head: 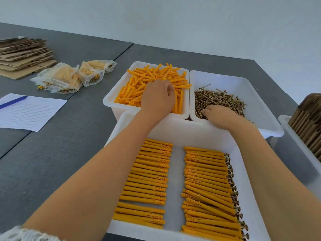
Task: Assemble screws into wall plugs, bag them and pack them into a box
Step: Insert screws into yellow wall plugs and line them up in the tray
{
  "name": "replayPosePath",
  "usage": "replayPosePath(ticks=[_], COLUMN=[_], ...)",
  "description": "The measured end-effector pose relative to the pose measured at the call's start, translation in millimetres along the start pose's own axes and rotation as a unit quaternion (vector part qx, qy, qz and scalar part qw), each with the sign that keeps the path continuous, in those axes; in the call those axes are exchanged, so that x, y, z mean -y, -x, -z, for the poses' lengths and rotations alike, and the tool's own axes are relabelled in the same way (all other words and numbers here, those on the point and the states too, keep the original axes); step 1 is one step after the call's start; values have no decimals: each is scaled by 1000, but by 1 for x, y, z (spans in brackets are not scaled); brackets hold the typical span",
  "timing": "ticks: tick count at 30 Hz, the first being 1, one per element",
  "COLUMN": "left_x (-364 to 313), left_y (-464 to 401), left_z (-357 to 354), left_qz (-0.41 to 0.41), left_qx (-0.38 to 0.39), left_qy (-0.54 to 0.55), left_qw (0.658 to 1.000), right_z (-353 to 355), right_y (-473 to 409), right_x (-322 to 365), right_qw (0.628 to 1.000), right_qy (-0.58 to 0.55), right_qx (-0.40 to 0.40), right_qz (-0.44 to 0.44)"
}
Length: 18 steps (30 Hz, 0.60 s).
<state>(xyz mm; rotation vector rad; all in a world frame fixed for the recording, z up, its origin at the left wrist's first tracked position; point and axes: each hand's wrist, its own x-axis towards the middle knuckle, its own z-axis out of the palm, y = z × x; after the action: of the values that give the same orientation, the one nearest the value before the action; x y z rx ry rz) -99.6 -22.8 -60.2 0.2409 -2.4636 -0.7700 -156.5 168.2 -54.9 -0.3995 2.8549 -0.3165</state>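
Wall plugs with screws already in them (206, 186) sit closest, lined up in two neat rows in the near tray (196, 133), probably so they're easy to count before bagging. Just past that, the left hand (157, 100) is down in the bin of loose plugs (156, 79), fingers curled like it's grabbing one, though I can't tell if it's got any. The right hand (220, 115) rests on the screw pile (218, 100) in the next bin, fingers hidden. Filled bags (69, 77) and flat cardboard (22, 56) wait farther back on the tabletop (52, 153).
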Motion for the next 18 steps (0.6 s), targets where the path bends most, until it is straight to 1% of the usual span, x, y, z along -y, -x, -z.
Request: replayPosePath(ticks=[1,3,4,6,8,11,13,16,18], left_x=[1,2,3,4,3,0,0,-1,0], left_y=[0,-1,-2,-4,-5,-5,-6,-5,-5], left_z=[-1,-2,-2,0,2,7,8,8,7], left_qz=[4,19,18,6,-1,11,11,2,-3], left_qx=[17,91,142,237,295,321,330,323,313], left_qy=[-58,-127,-129,-90,-60,-28,-17,-19,-14], left_qw=[998,988,981,967,954,947,944,946,950], right_z=[2,5,6,7,6,4,3,1,-1], right_y=[0,3,3,6,4,4,4,2,1], right_x=[4,9,8,8,8,5,5,1,-2], right_qw=[999,997,995,993,995,1000,1000,1000,999], right_qy=[28,61,69,82,63,8,11,-6,-34], right_qx=[18,48,65,77,66,29,25,20,-1], right_qz=[8,16,16,23,26,9,6,20,17])
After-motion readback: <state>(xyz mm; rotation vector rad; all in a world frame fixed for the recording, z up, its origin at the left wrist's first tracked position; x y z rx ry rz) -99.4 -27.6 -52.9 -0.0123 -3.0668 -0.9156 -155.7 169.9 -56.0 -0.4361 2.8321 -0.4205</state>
